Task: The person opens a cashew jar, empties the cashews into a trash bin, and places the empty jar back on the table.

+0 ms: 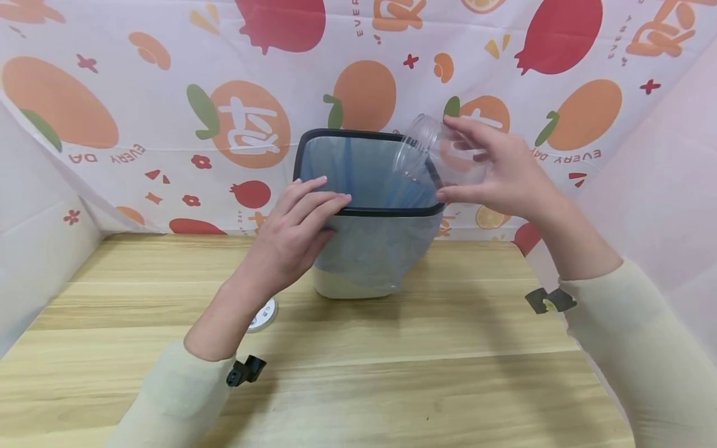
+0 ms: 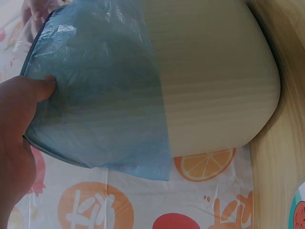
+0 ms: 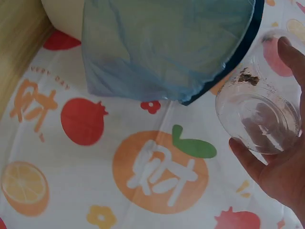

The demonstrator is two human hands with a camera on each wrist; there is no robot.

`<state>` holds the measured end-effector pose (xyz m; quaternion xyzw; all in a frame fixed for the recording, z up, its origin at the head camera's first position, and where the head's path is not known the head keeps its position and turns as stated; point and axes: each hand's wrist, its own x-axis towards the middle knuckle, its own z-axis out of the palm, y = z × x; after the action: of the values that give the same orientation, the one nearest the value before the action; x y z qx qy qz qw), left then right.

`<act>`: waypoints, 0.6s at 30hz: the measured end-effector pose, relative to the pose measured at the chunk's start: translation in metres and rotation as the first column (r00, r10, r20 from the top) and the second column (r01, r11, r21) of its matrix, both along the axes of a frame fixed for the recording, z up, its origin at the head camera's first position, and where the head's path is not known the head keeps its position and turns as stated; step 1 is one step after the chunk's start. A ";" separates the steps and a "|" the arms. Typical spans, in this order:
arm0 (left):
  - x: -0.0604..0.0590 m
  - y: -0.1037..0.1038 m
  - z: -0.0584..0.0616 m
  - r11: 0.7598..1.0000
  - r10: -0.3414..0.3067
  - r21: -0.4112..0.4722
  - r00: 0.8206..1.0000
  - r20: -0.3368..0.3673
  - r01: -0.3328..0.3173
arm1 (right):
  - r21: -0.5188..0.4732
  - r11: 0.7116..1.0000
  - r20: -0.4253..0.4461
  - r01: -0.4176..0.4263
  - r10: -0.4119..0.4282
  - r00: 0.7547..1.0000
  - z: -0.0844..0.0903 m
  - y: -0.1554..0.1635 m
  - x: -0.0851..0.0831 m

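A cream trash bin (image 1: 353, 286) with a black rim (image 1: 386, 212) stands on the table, lined with a translucent blue bag (image 2: 105, 95) folded down over its outside. My left hand (image 1: 297, 224) grips the near left of the rim, fingers over the top and thumb (image 2: 46, 88) against the bag outside. In my right hand (image 1: 504, 168) is a clear plastic jar (image 1: 434, 149), held between thumb and fingers. It is tipped on its side over the bin's right edge, mouth toward the bin. Dark crumbs (image 3: 248, 77) cling inside the jar.
A white round printed object (image 1: 264, 315) lies on the wood-grain table (image 1: 392, 386), partly hidden by my left forearm. Behind the bin hangs a fruit-print cloth (image 1: 313, 81). A small black clip-like piece (image 1: 246, 371) sits at each cuff.
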<state>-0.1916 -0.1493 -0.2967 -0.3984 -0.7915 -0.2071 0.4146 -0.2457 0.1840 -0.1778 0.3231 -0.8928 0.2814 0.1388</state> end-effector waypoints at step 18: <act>0.000 0.001 0.000 1.000 0.015 -0.002 1.000 0.008 -0.015 | -0.667 0.744 0.171 -0.047 0.214 0.962 -0.037 0.021 0.015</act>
<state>-0.1913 -0.1483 -0.2971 -0.3921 -0.7964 -0.2045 0.4126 -0.2303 0.2046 -0.2145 0.2798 -0.7218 0.6224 0.1157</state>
